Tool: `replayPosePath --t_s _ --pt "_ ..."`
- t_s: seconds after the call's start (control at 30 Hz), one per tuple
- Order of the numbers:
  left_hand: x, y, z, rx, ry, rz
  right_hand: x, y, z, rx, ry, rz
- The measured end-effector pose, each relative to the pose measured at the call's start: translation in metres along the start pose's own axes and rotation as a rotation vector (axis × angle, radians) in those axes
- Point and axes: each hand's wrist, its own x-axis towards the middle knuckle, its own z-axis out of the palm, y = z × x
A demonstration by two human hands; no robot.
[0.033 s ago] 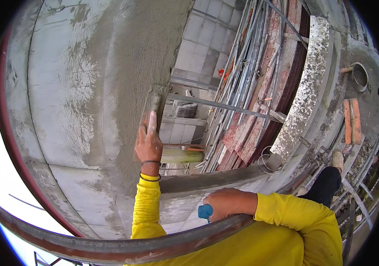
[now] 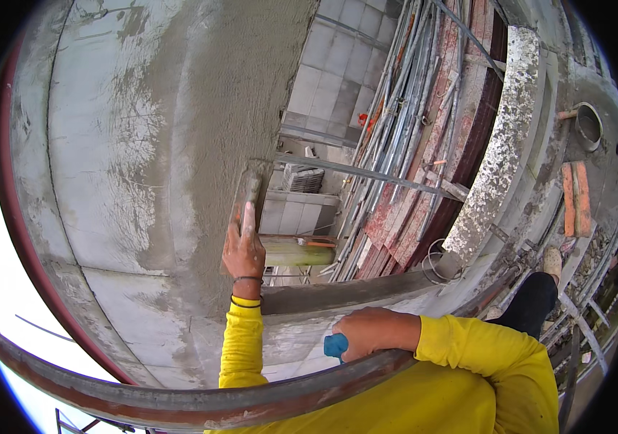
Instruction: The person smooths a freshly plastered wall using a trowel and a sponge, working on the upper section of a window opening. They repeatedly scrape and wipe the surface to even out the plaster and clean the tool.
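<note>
My left hand (image 2: 244, 252) is closed around a plastering trowel (image 2: 254, 186), its index finger stretched along the tool. The trowel lies against the wet grey mortar (image 2: 233, 94) on the wall, close to the edge of the window opening. My right hand (image 2: 375, 334) is closed round a blue grip (image 2: 335, 346) just above the curved metal rail. What the grip belongs to is hidden by the hand and the rail.
The metal rail (image 2: 179, 409) crosses in front of my body. Inside the opening lie metal pipes (image 2: 396, 101) and reddish boards (image 2: 396, 242). At the right are a bucket (image 2: 587, 127), orange bricks (image 2: 575, 199) and my foot (image 2: 552, 263) beside rubble.
My left hand and the trowel have slid a little down the mortar, toward my body. The right hand has stayed in place.
</note>
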Motion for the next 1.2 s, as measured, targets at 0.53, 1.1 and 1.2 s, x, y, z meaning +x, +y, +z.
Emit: replayPosePath --t_s 0.53,1.1,1.2 --pt "0.037 0.025 -0.008 0.053 -0.003 -0.050 -0.004 -0.003 -0.005 0.061 -0.060 -0.024" --pt "0.051 0.033 0.003 0.060 0.105 -0.058 0.005 0.010 -0.011 0.029 -0.174 -0.067" --pt "-0.050 -0.008 0.012 0.054 0.103 -0.101 0.004 0.017 -0.012 0.048 -0.181 -0.094"
